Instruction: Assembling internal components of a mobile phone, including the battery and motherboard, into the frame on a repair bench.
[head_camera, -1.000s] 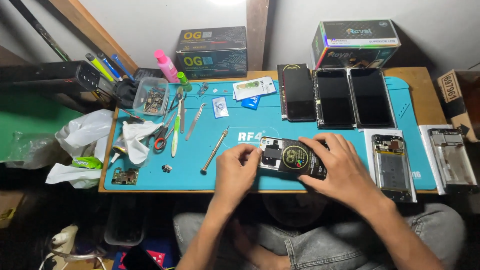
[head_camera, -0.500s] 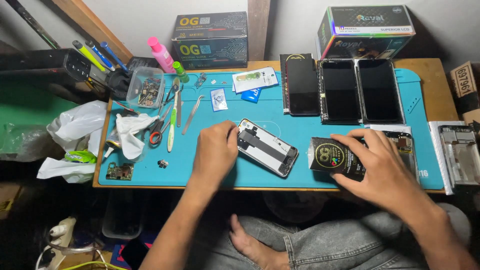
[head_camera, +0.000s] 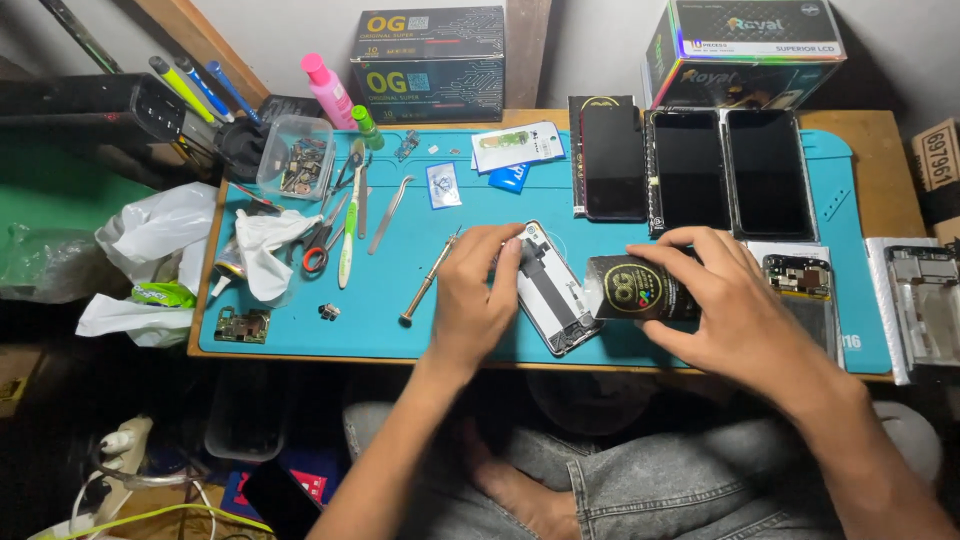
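Right hand (head_camera: 735, 310) grip around black pack (head_camera: 640, 288).

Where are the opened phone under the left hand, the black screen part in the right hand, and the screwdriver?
opened phone (head_camera: 555, 300), head view, middle of its exposed inside.
black screen part (head_camera: 632, 290), head view, its round label.
screwdriver (head_camera: 428, 281), head view, its shaft.

Wooden table (head_camera: 880, 150), pale wall (head_camera: 290, 40).

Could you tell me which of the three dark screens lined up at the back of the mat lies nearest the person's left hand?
The leftmost dark screen, beside the blue packet; the other two lie farther right.
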